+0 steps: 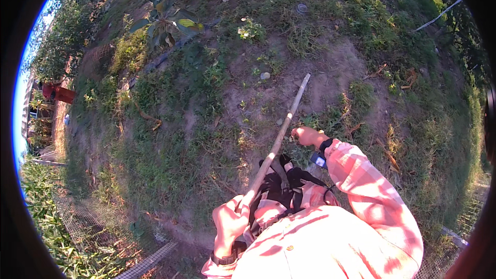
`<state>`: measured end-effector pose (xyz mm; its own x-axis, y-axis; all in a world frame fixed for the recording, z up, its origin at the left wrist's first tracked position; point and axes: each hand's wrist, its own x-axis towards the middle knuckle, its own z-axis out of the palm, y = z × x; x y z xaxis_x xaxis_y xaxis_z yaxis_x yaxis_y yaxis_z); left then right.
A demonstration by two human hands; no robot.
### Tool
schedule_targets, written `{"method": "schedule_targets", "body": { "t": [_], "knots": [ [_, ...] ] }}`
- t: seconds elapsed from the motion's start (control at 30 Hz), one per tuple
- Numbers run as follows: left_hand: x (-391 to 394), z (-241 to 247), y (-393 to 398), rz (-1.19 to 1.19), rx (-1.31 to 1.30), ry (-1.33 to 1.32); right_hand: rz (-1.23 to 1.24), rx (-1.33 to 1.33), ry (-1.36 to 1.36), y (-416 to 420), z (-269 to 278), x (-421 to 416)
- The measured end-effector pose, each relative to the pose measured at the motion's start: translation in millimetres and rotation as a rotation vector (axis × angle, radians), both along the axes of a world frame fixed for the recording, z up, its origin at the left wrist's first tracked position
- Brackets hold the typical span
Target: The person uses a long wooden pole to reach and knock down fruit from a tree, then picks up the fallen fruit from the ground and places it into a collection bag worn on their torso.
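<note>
My left hand is wrapped around a long wooden pole near its lower end. The pole slants away from me to the upper right, and its far tip is over bare soil. To the right of the pole is my right hand, its fingers curled above low green weeds. Whether anything is inside those fingers is hidden. A small blue object with a bright face shows just below my right wrist. Dark trousers and shoes are visible below the pole.
A leafy sapling grows at the upper left, beside a dark hose or strip. A pale stone lies left of the pole's tip. Wire mesh edges tall plants at lower left. A red object stands at far left.
</note>
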<state>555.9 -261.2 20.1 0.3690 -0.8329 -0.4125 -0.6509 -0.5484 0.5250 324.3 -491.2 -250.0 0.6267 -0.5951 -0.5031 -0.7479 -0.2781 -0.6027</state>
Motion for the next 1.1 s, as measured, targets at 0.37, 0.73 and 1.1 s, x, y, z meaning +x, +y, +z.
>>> {"method": "schedule_targets", "body": {
  "t": [0.37,0.73,1.1],
  "knots": [
    [57.1,-51.7,40.9,-0.029,-0.036,0.027,-0.099,0.069,0.375,24.9,-20.8,-59.4],
    [84.4,-71.8,52.7,-0.013,-0.008,0.002,-0.479,0.414,0.316,73.4,15.4,-101.8],
    [96.7,-78.8,52.8,-0.029,0.008,-0.001,-0.478,0.279,0.072,33.3,-46.0,-134.1]
  ]
}}
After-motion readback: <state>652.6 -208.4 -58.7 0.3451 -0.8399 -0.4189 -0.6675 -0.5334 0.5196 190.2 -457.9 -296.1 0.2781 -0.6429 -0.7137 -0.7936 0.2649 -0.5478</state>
